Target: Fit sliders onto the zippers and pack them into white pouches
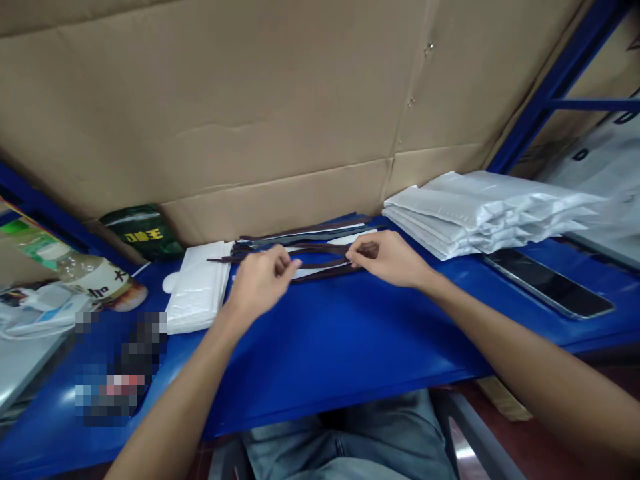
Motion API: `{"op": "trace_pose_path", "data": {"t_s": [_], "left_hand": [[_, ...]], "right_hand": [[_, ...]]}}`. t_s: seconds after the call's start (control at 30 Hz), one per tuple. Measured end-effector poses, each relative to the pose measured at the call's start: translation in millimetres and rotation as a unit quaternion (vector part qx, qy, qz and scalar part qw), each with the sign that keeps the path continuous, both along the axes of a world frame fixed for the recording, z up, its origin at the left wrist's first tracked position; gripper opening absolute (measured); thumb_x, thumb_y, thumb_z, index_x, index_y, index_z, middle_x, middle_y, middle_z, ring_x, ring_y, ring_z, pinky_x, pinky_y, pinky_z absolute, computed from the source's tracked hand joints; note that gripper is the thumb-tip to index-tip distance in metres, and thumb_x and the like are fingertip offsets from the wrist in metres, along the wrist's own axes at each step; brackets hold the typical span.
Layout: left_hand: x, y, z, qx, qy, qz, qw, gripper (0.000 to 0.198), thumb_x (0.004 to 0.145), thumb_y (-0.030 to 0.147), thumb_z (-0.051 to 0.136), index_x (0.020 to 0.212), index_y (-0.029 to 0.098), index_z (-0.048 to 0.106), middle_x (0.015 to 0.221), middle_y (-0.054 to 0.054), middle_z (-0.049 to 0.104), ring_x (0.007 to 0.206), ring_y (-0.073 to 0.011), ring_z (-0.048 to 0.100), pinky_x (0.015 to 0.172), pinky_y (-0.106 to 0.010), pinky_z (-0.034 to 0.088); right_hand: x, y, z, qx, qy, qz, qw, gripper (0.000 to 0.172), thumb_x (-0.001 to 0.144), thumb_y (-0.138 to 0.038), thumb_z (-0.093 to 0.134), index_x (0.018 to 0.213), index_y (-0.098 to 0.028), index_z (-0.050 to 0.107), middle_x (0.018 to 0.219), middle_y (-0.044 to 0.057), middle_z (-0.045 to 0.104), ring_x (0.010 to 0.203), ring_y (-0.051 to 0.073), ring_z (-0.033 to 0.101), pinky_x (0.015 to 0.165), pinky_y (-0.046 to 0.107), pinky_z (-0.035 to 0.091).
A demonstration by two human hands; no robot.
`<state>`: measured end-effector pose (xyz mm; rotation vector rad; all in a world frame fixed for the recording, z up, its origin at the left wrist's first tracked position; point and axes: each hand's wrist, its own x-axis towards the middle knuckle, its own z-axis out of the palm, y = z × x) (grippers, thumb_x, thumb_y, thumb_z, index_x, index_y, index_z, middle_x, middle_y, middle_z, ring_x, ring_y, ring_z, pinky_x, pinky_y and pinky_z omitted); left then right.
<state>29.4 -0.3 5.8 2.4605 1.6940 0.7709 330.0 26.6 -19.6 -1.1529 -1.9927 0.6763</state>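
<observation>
Between my hands runs a thin dark brown strip (324,264), narrow and flexible like a tape or strap; its exact kind cannot be made out. My right hand (389,259) pinches it between thumb and forefinger. On the left, my left hand (264,279) is closed with curled fingers around the strip, whose loose end sticks out past the knuckles. Just behind the hands lies a flat pile of similar brown, grey and white strips (320,235), partly hidden by the fingers.
White padded envelopes (197,287) lie left of my hands; a larger stack of white packets (450,207) is at right. A phone (550,283) rests in front of that stack. A bottle (100,277) and dark green pouch (145,233) stand left on the blue table (340,353). Cardboard (280,120) walls the back.
</observation>
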Motion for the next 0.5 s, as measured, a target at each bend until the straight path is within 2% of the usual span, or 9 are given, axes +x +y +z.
{"op": "trace_pose_path", "data": {"t_s": [0.07,0.17,0.33,0.5], "left_hand": [[24.1,-13.1,-3.4,-0.066,0.022,-0.043,0.997,0.034,0.104,0.054,0.063,0.092,0.023,0.071,0.079,-0.002,0.076,0.072,-0.0206,0.071,0.065,-0.032,0.046],[44.5,-25.4,-5.7,-0.073,0.044,-0.067,0.994,0.033,0.106,0.052,0.06,0.099,0.024,0.075,0.082,-0.002,0.078,0.072,-0.0204,0.071,0.061,-0.031,0.041],[44.1,-23.8,-8.7,-0.067,0.072,-0.081,0.992,0.03,0.11,0.038,0.053,0.101,0.024,0.077,0.083,-0.003,0.079,0.075,-0.0217,0.074,0.065,-0.031,0.045],[43.9,-22.6,-11.2,-0.018,0.096,-0.067,0.993,0.031,0.108,0.041,0.056,0.1,0.024,0.08,0.083,-0.005,0.079,0.073,-0.0239,0.073,0.063,-0.032,0.045]], "right_hand": [[-10.0,-7.7,-1.9,-0.021,0.045,0.044,0.998,0.016,0.095,-0.037,0.07,0.094,-0.023,0.077,0.088,0.003,0.082,0.082,0.024,0.078,0.077,0.035,0.06],[-24.1,-17.9,-5.8,-0.042,0.07,0.063,0.995,0.014,0.094,-0.034,0.073,0.105,-0.025,0.075,0.09,0.002,0.083,0.082,0.024,0.08,0.078,0.035,0.062],[-34.5,-24.4,-9.4,-0.062,0.117,0.067,0.989,0.014,0.094,-0.036,0.075,0.1,-0.024,0.074,0.09,0.003,0.084,0.084,0.024,0.081,0.076,0.034,0.063],[-38.2,-25.0,-11.9,-0.088,0.168,0.082,0.978,0.019,0.093,-0.039,0.077,0.101,-0.023,0.075,0.092,0.005,0.084,0.091,0.026,0.083,0.079,0.034,0.065]]}}
